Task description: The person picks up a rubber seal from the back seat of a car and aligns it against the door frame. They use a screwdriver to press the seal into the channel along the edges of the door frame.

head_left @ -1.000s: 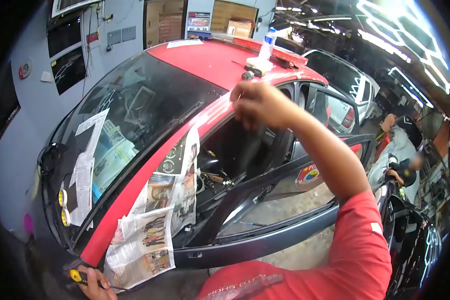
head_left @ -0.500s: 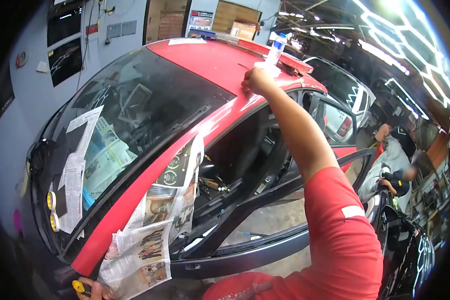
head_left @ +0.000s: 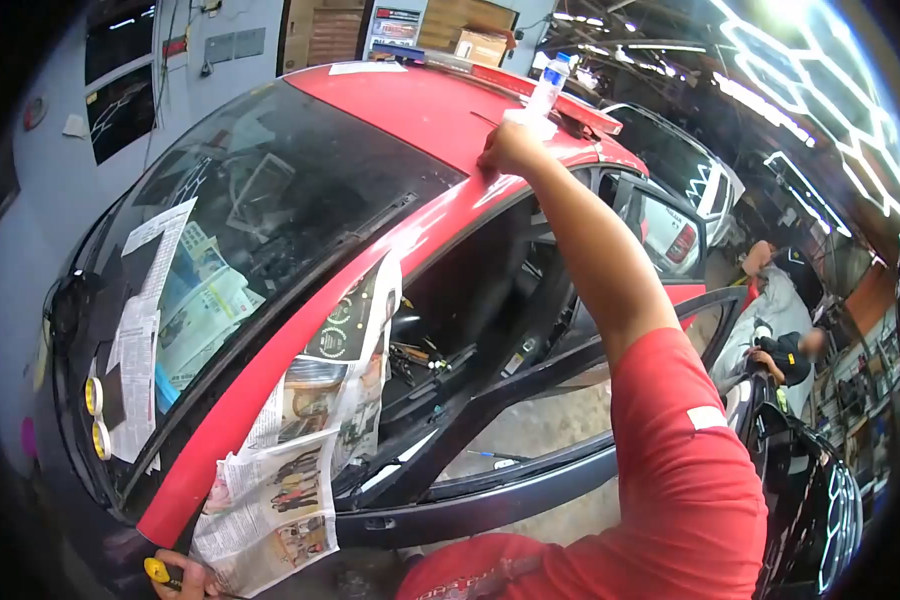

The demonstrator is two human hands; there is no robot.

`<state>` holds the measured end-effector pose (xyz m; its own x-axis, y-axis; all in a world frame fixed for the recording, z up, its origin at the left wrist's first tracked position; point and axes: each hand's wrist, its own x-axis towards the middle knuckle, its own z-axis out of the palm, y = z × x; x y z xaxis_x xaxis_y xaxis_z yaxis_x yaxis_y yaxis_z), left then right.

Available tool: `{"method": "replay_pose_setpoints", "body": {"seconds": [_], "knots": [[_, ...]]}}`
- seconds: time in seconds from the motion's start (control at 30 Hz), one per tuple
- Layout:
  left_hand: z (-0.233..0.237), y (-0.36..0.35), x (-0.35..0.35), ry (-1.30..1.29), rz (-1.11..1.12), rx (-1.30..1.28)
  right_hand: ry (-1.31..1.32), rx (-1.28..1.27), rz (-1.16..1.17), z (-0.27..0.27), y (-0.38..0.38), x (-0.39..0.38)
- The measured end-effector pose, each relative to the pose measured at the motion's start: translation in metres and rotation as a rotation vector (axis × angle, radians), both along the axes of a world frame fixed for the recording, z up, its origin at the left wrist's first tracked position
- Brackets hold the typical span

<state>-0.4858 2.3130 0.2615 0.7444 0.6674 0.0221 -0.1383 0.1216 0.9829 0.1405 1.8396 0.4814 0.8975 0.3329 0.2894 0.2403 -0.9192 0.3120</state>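
Note:
Low at the left edge of the view, my left hand (head_left: 192,578) is closed round a yellow-and-black handled tool (head_left: 156,570), its working end not visible. The hand is beside newspaper sheets (head_left: 280,515) hanging along the red pillar of the car (head_left: 280,370). My right arm reaches across to the red roof (head_left: 400,110). There my right hand (head_left: 515,150) has its fingers curled down against the roof edge above the door opening; whatever they hold is hidden. A clear water bottle (head_left: 547,88) with a blue cap stands just behind that hand.
The front door (head_left: 510,500) hangs open beside me. Newspaper (head_left: 205,290) and two yellow tape rolls (head_left: 97,420) lie at the windshield base. A light bar (head_left: 530,85) crosses the roof. Another person (head_left: 785,355) is at the right, near a black car (head_left: 810,500).
The view has shifted slightly, so the car sits a little higher and further left. My right hand has slid slightly along the roof edge; my left hand keeps the tool.

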Motion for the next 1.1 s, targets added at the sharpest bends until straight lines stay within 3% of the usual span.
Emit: {"method": "replay_pose_setpoints", "body": {"seconds": [0.17,0.23,0.3,0.33,0.47,0.63,0.7,0.77,0.83,0.93,0.97,1.03,1.1], "knots": [[0.007,0.003,-0.003,0.124,-0.094,-0.035,-0.003,0.086,0.007,-0.005,-0.004,0.004],[0.012,-0.008,0.008,0.044,-0.119,-0.039,0.059,0.015,-0.065,-0.001,0.002,-0.002],[0.020,-0.019,0.015,-0.032,-0.144,-0.042,-0.044,0.010,-0.035,-0.004,0.001,-0.003],[0.024,-0.023,0.018,-0.025,-0.124,-0.032,-0.050,0.132,0.017,-0.006,-0.004,-0.008],[0.033,-0.036,0.027,-0.062,-0.164,0.017,-0.071,0.132,-0.004,-0.007,-0.006,-0.019],[0.054,-0.066,0.052,-0.134,-0.274,-0.020,-0.060,0.395,0.058,0.006,0.004,-0.085],[0.049,-0.079,0.071,-0.281,-0.439,-0.073,0.057,0.614,0.237,0.007,0.024,-0.144],[0.053,-0.094,0.089,-0.345,-0.590,-0.110,0.206,0.703,0.753,-0.008,0.038,-0.229],[0.062,-0.124,0.103,-0.327,-0.642,-0.128,0.710,0.798,0.933,-0.005,0.047,-0.339],[0.081,-0.161,0.114,-0.237,-0.782,-0.122,0.903,0.978,1.276,-0.044,0.055,-0.428],[0.079,-0.162,0.115,-0.224,-0.890,0.025,1.013,1.074,1.196,-0.049,0.052,-0.446],[0.070,-0.182,0.129,-0.294,-0.888,0.038,0.986,1.187,1.136,-0.067,0.049,-0.461],[0.077,-0.195,0.127,-0.170,-0.894,0.022,0.956,1.227,1.120,-0.078,0.038,-0.467]]}}
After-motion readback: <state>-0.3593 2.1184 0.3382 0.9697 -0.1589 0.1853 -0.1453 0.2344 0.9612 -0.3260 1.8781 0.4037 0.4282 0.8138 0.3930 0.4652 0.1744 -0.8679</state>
